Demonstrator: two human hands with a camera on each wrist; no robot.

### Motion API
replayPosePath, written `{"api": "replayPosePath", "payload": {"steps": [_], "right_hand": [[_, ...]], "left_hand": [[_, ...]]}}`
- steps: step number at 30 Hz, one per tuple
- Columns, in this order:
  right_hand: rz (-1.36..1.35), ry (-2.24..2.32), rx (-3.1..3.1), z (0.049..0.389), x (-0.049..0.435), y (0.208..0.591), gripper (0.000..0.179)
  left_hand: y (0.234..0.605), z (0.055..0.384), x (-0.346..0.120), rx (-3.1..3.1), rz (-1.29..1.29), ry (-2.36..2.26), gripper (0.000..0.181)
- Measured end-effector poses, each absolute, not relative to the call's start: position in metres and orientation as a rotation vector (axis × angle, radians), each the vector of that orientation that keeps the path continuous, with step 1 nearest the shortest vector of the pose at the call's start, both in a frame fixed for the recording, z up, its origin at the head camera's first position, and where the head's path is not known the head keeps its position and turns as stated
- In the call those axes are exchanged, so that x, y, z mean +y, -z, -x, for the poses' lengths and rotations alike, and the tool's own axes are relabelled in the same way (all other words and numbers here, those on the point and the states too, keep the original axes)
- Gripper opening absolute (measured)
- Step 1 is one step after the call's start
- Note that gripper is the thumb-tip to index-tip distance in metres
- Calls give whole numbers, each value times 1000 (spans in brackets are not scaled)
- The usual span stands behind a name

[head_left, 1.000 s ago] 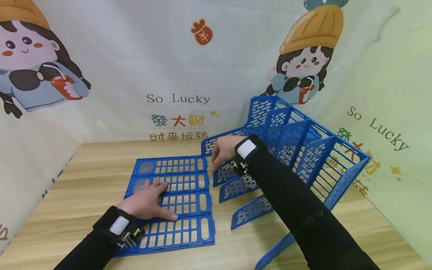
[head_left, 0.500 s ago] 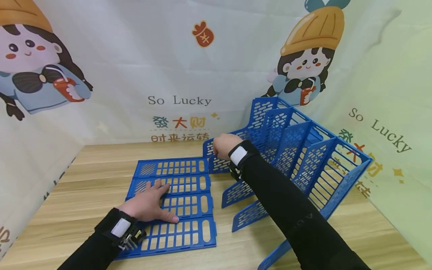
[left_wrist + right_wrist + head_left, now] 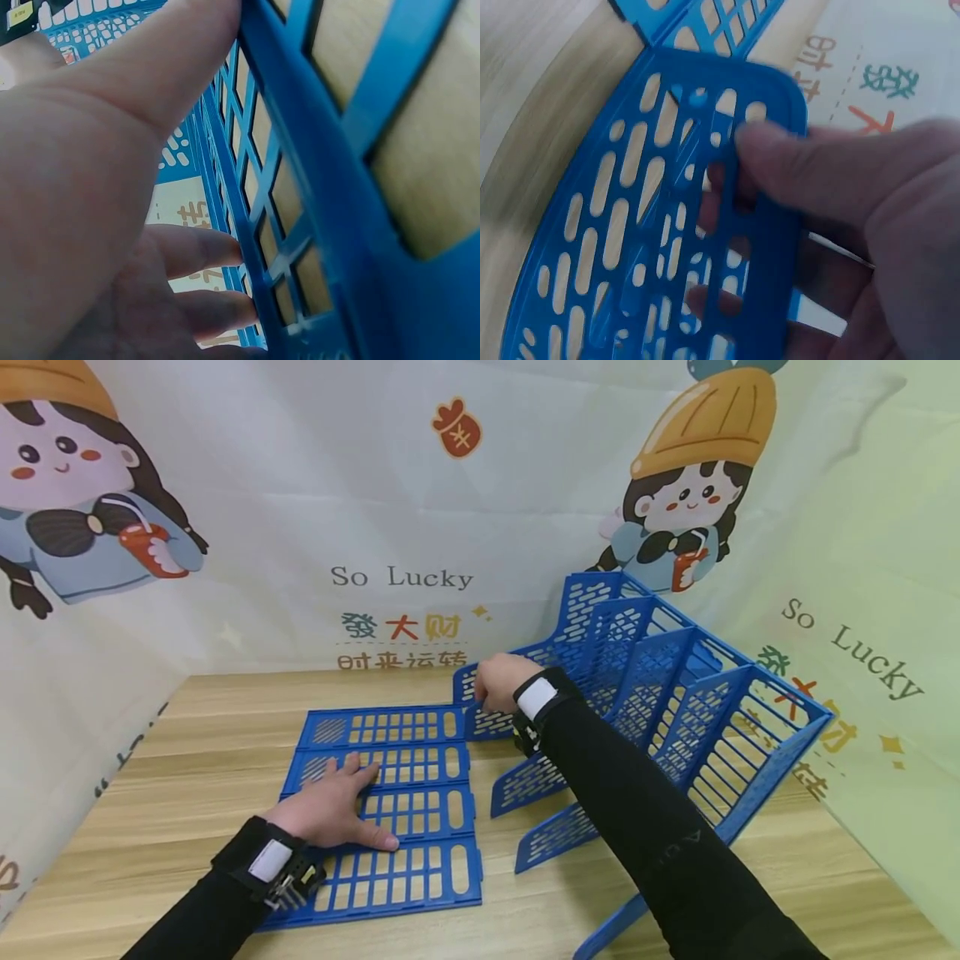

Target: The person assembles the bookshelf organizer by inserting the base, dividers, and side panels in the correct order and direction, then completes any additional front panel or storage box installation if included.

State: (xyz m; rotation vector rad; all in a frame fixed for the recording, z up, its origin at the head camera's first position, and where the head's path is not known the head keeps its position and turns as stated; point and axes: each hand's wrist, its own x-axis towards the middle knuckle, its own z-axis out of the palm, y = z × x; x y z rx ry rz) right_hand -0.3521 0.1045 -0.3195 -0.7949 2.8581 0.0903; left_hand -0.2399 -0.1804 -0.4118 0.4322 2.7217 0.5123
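Observation:
My left hand (image 3: 330, 810) lies with spread fingers on the blue slotted base panel (image 3: 330, 732), made of several joined strips flat on the table. In the left wrist view its thumb and fingertips touch the grid of that panel (image 3: 281, 112). A blue plastic file rack (image 3: 678, 672) with several upright perforated dividers stands to the right. My right hand (image 3: 501, 681) grips one divider near its front end. In the right wrist view, the thumb presses on the near face of this divider (image 3: 769, 277), and fingers show behind it through the slots.
Lower rack dividers (image 3: 555, 839) jut left toward the base panel, and another blue end piece (image 3: 611, 927) reaches the front. The wooden table (image 3: 187, 777) is bounded by a printed cloth backdrop (image 3: 285, 510) behind and at the sides.
My right hand has moved slightly up and away and taken hold of a divider, which has swung back toward the rearmost one. The left hand stays on the base panel.

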Motion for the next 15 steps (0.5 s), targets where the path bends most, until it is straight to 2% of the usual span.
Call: {"api": "replayPosePath", "payload": {"steps": [8, 15], "right_hand": [[883, 77, 2869, 353, 95, 325, 18], [852, 58, 2865, 347, 81, 325, 27]], "left_hand": [[411, 241, -180, 2721, -420, -500, 129], [415, 240, -180, 2731, -432, -490, 130]]}}
